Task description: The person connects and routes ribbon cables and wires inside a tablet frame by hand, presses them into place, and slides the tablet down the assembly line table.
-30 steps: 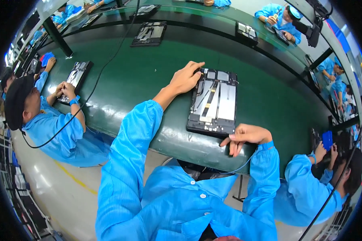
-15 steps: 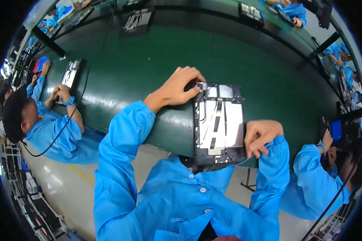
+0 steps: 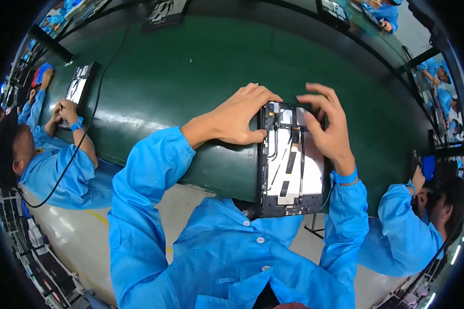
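Head view: the tablet point(image 3: 310, 154), an opened unit with its inner parts exposed, is at the near edge of the green bench point(image 3: 201, 72), in front of the wearer. Its lower end reaches the bench edge and appears to project past it; whether the unit is tilted cannot be told.

Handling: the tablet is judged light and stiff as a whole, with a smooth, somewhat slippery rim. The bright panels and thin dark strips inside are judged fragile. Take hold by the black side frame or corners, clear of the strips.

Left hand point(image 3: 237, 117): comes in from the left, back of the hand uppermost. The thumb meets the left side and the fingers curl over the upper left corner, gripping the tablet there.

Right hand point(image 3: 333, 131): raised at the upper right, wrist below, in a blue wristband point(image 3: 346, 178). Fingers are parted and bent, holding nothing; the thumb overlaps the upper panel. Contact cannot be confirmed.
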Motion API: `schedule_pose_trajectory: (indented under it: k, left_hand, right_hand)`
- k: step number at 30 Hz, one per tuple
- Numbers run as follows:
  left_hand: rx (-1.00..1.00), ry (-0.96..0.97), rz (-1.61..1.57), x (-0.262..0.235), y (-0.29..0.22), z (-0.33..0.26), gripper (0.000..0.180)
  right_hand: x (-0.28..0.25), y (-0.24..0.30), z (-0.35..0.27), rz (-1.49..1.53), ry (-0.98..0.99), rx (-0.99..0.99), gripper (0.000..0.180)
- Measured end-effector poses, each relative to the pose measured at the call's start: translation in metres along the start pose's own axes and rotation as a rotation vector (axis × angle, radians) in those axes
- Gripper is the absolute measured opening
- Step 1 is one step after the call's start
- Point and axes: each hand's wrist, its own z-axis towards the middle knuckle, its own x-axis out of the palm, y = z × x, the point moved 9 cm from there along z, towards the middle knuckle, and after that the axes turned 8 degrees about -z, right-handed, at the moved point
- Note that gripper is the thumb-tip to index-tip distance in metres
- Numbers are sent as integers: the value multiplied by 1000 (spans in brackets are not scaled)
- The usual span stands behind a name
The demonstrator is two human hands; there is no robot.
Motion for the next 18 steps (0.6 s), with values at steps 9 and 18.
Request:
schedule_pose_trajectory:
  k: [9, 18]
  left_hand:
    - [-14, 55, 4, 5, 0, -3, 88]
    - [-20, 90, 54, 21, -8, -1, 82]
  right_hand:
    - [14, -1, -8, -55, -16, -93, 25]
    - [7, -7, -22, -45, 12, -79, 14]
